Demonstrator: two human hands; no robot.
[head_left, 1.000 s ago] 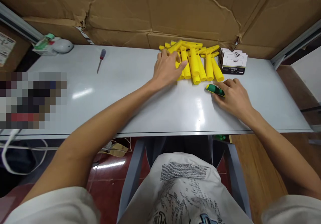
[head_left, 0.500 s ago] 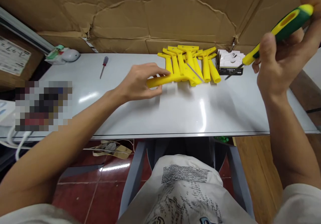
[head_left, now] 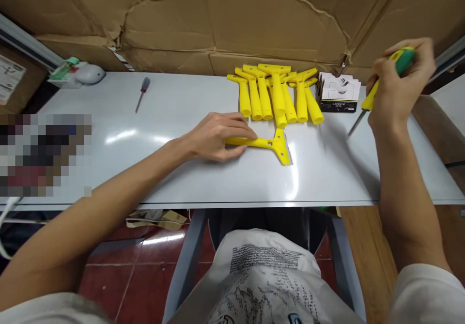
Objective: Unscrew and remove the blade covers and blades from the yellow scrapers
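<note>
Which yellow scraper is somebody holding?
The scraper in the left hand: its wide head points right. The other scrapers are bunched behind it, heads toward the cardboard, with no hand on them.

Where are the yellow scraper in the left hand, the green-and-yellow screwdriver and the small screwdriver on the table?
Yellow scraper (head_left: 262,143): head view, on its handle near the wide head.
Green-and-yellow screwdriver (head_left: 370,97): head view, on the yellow front of its handle.
Small screwdriver (head_left: 145,85): head view, on its handle.

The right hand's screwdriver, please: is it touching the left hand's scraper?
No, the right hand holds the screwdriver apart from the scraper, to its right.
</note>
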